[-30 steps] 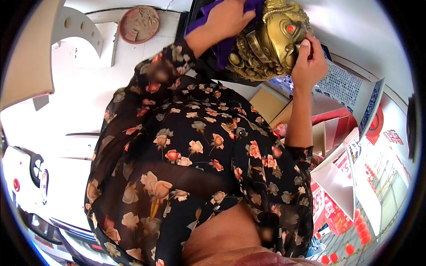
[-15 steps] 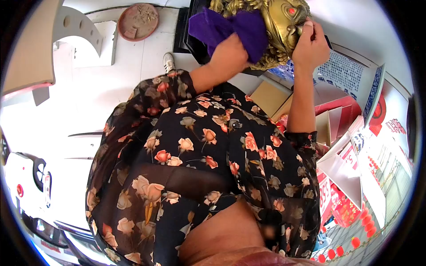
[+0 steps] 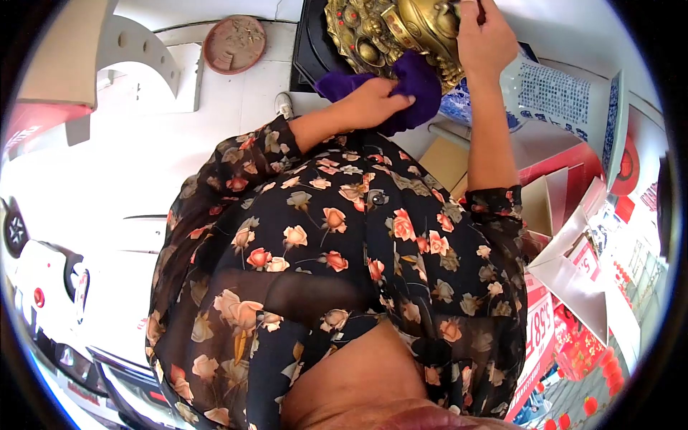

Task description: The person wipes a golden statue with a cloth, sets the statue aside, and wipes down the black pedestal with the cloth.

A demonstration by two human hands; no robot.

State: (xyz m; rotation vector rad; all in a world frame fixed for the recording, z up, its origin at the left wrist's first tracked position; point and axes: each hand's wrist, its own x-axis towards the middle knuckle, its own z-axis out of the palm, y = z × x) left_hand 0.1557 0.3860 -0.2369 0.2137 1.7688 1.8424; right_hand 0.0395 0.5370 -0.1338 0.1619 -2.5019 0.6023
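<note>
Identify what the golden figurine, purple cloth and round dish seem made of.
Golden figurine: brass or gilded resin; glossy highlights on relief leave either possible.
Purple cloth: matte fabric, fibre unclear; it drapes softly.
Round dish: perhaps terracotta; dull reddish-brown rim.

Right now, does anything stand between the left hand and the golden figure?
Only the purple cloth, held in the left hand, comes between that hand and the golden figure. Nothing else visible blocks the way: the right hand is at the figure's right end in this view, apart from the cloth.
</note>
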